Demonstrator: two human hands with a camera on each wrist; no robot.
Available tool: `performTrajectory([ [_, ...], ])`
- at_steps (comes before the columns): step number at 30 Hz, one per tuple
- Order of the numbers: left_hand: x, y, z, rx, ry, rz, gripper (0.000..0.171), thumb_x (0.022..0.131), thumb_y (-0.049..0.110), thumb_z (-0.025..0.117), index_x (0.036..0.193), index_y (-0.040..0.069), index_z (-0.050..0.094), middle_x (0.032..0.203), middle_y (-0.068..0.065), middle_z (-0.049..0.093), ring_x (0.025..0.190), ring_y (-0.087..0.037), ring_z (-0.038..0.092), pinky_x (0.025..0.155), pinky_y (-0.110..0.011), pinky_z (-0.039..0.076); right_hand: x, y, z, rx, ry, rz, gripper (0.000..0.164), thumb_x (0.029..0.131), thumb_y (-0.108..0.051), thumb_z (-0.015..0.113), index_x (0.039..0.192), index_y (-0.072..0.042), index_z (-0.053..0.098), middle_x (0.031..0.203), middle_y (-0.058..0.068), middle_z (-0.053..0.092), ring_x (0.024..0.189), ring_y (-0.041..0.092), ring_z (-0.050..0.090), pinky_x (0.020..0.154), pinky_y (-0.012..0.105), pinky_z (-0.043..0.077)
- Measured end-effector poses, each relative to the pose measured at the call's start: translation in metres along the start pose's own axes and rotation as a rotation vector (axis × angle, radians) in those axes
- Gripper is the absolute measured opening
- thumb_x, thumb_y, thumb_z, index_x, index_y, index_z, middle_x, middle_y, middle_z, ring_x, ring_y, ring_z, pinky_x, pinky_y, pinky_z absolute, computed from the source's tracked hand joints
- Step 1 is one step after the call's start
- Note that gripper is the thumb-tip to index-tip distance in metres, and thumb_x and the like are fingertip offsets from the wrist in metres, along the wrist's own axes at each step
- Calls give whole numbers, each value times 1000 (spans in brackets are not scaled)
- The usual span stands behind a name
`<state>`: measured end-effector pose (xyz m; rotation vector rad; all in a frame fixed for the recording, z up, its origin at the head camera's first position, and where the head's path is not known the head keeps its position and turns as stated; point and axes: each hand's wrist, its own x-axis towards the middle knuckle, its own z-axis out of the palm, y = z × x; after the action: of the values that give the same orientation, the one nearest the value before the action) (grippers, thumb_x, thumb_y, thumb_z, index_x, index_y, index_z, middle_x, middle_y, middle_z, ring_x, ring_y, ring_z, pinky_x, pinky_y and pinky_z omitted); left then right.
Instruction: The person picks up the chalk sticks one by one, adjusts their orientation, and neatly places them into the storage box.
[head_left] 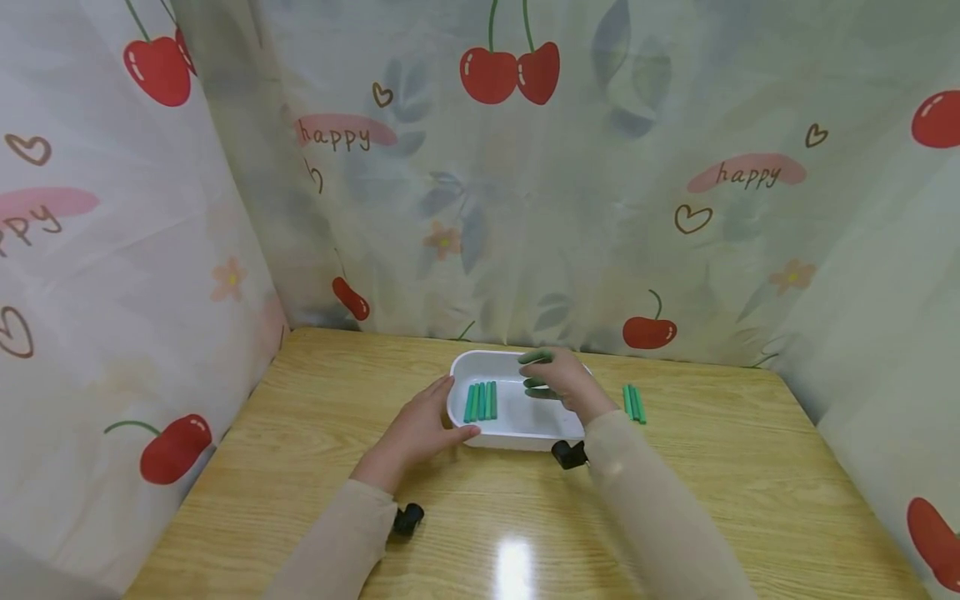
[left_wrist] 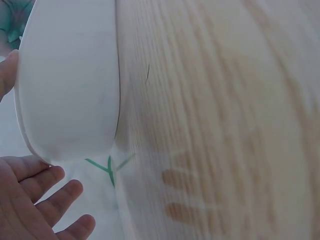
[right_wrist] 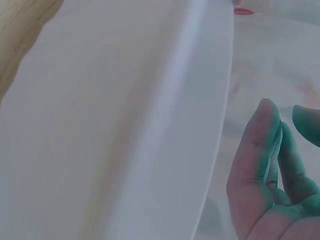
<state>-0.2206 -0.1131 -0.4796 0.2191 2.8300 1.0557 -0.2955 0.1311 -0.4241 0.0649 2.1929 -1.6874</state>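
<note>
A white plastic tub (head_left: 517, 442) rests on the table, with several thin green sticks (head_left: 482, 401) side by side at its left end. My left hand (head_left: 423, 429) touches that end, its thumb at the front rim. In the left wrist view, the index fingertip of the left hand (left_wrist: 30, 200) meets the tub's (left_wrist: 70, 90) edge while the other fingers spread loosely. Over the right part of the tub hovers my right hand (head_left: 562, 379). Green stains cover its fingers. The right wrist view shows this hand (right_wrist: 265, 190) with thumb and fingers apart and nothing between them.
More green sticks (head_left: 634, 403) lie together on the wooden table (head_left: 337, 375), right of the tub. A cherry-print curtain (head_left: 510, 208) hangs behind the table and on both sides.
</note>
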Motion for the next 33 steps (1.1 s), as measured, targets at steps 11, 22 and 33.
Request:
performTrajectory([
  [11,-1,-1,1,6,11,0,109,78,67,74,160,16,25,165,-2,25,150,-29,25,118,-51,28,-20,-9,-21,18,-21,-87,32,96,-6,64,125,8,59,116,14,58,87,22,62,79,32,59],
  [22,0,-1,0,-3,7,-3,109,77,67,74,160,16,25,164,-2,25,149,-29,25,117,-52,29,-31,-10,-44,-6,6,-97,41,98,-7,61,133,13,52,118,16,59,88,22,63,79,30,59],
  [33,1,-2,1,6,1,6,112,76,71,72,161,16,24,165,-2,25,149,-29,25,117,-52,29,-47,-6,-73,-47,29,-131,42,99,-10,60,134,11,51,128,26,55,93,24,64,84,30,58],
])
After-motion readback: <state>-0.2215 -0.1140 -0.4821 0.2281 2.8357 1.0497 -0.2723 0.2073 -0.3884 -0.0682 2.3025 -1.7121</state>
